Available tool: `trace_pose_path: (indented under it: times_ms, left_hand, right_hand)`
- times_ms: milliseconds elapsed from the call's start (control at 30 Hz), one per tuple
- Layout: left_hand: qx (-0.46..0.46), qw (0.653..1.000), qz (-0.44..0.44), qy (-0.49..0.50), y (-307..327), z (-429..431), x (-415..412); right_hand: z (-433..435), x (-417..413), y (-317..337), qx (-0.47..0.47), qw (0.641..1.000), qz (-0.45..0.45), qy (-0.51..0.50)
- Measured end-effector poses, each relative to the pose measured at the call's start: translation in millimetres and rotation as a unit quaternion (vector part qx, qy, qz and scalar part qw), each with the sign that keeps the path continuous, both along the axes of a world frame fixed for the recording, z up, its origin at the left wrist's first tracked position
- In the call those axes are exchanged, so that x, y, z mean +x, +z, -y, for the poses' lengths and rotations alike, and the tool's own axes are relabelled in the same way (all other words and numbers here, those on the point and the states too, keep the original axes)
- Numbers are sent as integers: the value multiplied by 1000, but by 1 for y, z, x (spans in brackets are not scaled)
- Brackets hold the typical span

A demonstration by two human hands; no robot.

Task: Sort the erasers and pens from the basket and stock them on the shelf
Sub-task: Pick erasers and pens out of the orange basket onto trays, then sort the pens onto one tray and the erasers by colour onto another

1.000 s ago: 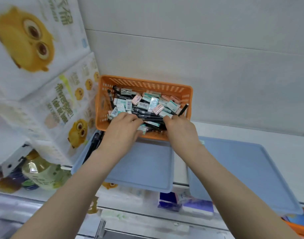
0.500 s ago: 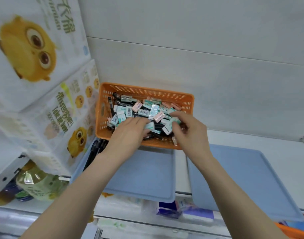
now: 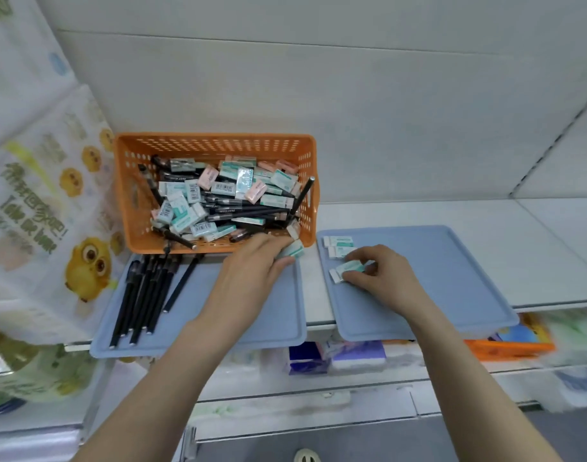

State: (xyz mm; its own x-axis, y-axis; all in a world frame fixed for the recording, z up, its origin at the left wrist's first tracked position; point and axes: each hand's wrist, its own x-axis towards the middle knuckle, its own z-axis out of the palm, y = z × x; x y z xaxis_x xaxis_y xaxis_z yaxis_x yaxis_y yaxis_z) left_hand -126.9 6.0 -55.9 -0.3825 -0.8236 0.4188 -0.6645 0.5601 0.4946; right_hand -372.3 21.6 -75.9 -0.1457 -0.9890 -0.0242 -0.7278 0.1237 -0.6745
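- Since the earlier frame both hands have left the pile. Your right hand (image 3: 382, 278) has gone out to the right tray (image 3: 452, 278), and your left hand (image 3: 255, 265) has drawn back to the near right corner of the basket (image 3: 215, 140).
- Right hand: the fingers are curled down and the thumb is tucked in, pinching the nearest eraser (image 3: 350, 266) against the tray floor. You look to be setting it in line below the eraser row (image 3: 338, 242) at the tray's far left corner, so the stock stays in a neat column.
- Left hand: the fingers and thumb are closed round a spare eraser (image 3: 293, 250), held just over the basket's near wall. It is probably next to go across.
- The left tray (image 3: 238, 321) has the sorted pens (image 3: 145, 291) lying side by side along its left side, tips toward you. That keeps the two kinds apart, one tray each.
- The basket sits at the back of the shelf (image 3: 452, 211), touching the far edges of both trays, so either hand can reach it.
- A heap of mixed erasers (image 3: 182, 208) and loose pens (image 3: 245, 211) is still in the basket. My guess is the sorting is well under half done.
- Tissue packs (image 3: 52, 195) stand just left of the basket.
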Motion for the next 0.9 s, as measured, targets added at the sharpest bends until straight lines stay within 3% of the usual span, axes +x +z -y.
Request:
trace_pose_path:
  times_ms: [100, 267, 300, 400, 467, 633, 800, 900]
  left_hand:
    - [10, 1000, 6, -16, -6, -5, -5]
    - [11, 998, 52, -30, -17, -12, -22]
    - [11, 998, 52, -34, -18, -13, -28]
    - [26, 998, 39, -49, -20, -13, -51]
    - [55, 997, 19, -50, -23, -12, -63]
    - [100, 993, 52, -28, -39, -11, -56]
    - [69, 991, 96, -62, -42, -12, -51]
    - [61, 991, 100, -69, -42, -12, -51]
  right_hand:
    - [8, 2, -7, -41, 995, -90, -7]
    - [4, 6, -2, -117, 988, -92, -28]
    - [2, 6, 3, -117, 991, -53, -27]
    - [-7, 8, 21, -2, 980, 195, 30]
    - [-11, 3, 22, 25, 972, 229, 50]
    - [-17, -23, 12, 35, 985, 172, -4]
    - [-16, -21, 2, -13, 998, -32, 56]
    - [-8, -13, -5, -53, 993, -79, 64]
